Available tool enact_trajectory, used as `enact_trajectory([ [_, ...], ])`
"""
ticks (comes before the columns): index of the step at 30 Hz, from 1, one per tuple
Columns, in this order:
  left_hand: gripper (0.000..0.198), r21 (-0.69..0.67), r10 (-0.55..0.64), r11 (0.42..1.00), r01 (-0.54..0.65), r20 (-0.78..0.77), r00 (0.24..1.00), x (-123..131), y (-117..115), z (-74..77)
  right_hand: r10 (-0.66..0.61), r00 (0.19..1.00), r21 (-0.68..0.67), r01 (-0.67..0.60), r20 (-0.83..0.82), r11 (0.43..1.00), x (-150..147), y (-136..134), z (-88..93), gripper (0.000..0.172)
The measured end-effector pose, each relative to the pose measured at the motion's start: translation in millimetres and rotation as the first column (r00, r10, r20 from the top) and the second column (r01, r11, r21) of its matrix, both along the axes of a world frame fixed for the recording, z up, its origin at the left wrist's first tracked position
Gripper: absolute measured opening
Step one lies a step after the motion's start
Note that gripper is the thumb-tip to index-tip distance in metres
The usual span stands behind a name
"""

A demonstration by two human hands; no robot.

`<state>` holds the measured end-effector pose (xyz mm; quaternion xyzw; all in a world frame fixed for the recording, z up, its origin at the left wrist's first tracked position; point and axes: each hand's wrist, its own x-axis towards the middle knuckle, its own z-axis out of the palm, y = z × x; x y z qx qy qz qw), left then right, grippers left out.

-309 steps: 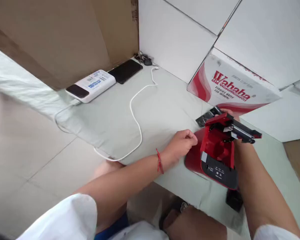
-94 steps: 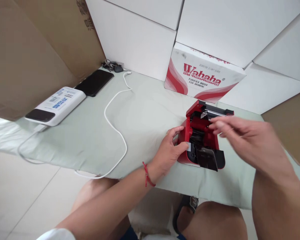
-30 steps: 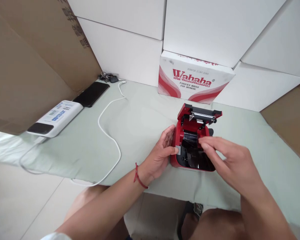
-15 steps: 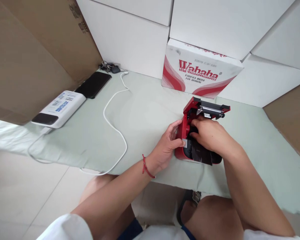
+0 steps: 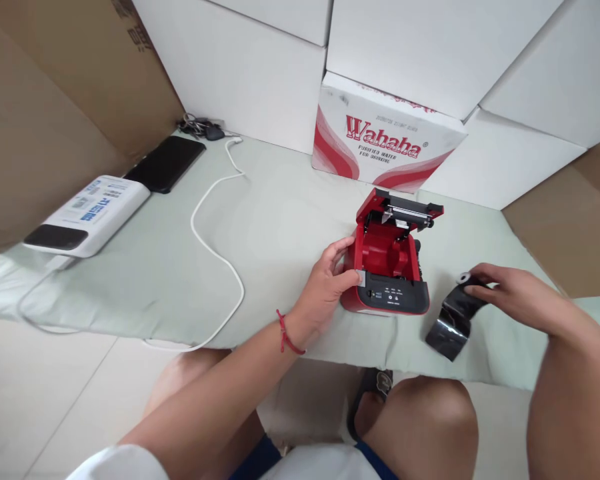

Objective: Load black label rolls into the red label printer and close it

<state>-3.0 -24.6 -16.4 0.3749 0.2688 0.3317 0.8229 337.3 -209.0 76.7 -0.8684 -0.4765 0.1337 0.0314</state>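
Note:
A small red printer (image 5: 391, 267) with a black control strip sits on the pale green cloth (image 5: 260, 240), its lid tilted up and back. The inner bay looks empty. My left hand (image 5: 330, 283) grips the printer's left side, thumb on the front corner. To the right of the printer, my right hand (image 5: 505, 293) is closed on a black roll (image 5: 455, 317) with a white core. A loose black strip trails from the roll down onto the cloth.
A red-and-white Wahaha box (image 5: 385, 140) stands behind the printer against stacked white boxes. A white power bank (image 5: 87, 213), a black phone (image 5: 165, 163), keys (image 5: 200, 125) and a white cable (image 5: 215, 247) lie at left. Brown cardboard flanks both sides. My knees show below.
My right hand has come out of the printer's bay with the black roll and moved right, down toward the cloth. The left hand stays on the printer.

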Motion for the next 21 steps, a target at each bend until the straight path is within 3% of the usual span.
enact_trajectory([
  [3, 0.069, -0.003, 0.011, 1.0, -0.011, -0.011, 1.0, 1, -1, 2.4, -0.022, 0.999, -0.088, 0.026, 0.049, 0.996, 8, 27, -28.7, 0.018],
  [8, 0.068, 0.018, 0.01, 1.0, -0.009, -0.013, 1.0, 0, -2, 3.2, 0.009, 0.992, 0.032, -0.013, 0.124, 0.999, -13, 79, -59.1, 0.056],
  [13, 0.067, 0.04, 0.024, 0.999, -0.023, -0.023, 0.999, 1, -1, 1.6, 0.127, 0.989, 0.061, -0.132, 0.07, 0.989, -37, 118, -76.3, 0.051],
  [17, 0.066, 0.028, 0.029, 0.999, -0.029, -0.027, 0.999, 0, -1, 0.5, 0.136, 0.99, 0.086, -0.14, 0.041, 0.986, -40, 107, -62.2, 0.046],
  [21, 0.06, 0.025, 0.015, 1.0, -0.015, -0.028, 0.999, -3, -3, -2.2, 0.14, 0.99, 0.174, -0.141, 0.02, 0.975, -24, 45, -12.7, 0.045],
])
